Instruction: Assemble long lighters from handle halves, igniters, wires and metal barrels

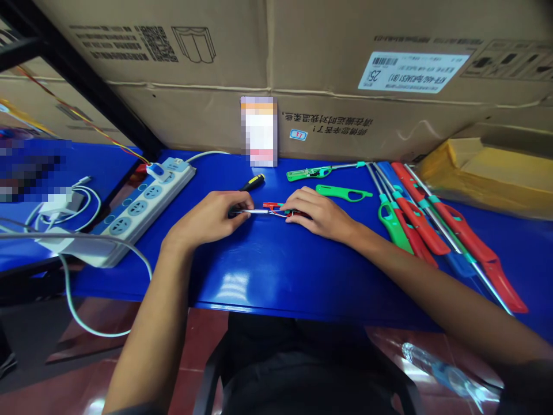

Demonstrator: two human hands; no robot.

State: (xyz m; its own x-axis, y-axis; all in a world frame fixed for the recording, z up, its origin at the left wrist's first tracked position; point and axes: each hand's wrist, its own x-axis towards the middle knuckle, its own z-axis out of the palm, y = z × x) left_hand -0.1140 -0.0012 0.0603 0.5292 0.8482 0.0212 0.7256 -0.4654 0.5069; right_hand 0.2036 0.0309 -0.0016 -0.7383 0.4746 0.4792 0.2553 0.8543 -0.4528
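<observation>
Silver metal, the tube (pixel 260 211) lies mid-table, its left end pinched between the left hand's (pixel 209 216) thumb and fingers; the right hand (pixel 318 213) curls over the red piece (pixel 271 205), grip hidden. Best keep both level, sparing the thin wire (pixel 279 215).

On the bench (pixel 259 265), a power strip (pixel 144 208) lies left of the screwdriver (pixel 253 183), an opened lighter (pixel 307 173) right, and a pile of lighters (pixel 421 223) farther right. A metal tube (pixel 261 211) is before the screwdriver; a carton (pixel 319 63) stands behind it.
</observation>
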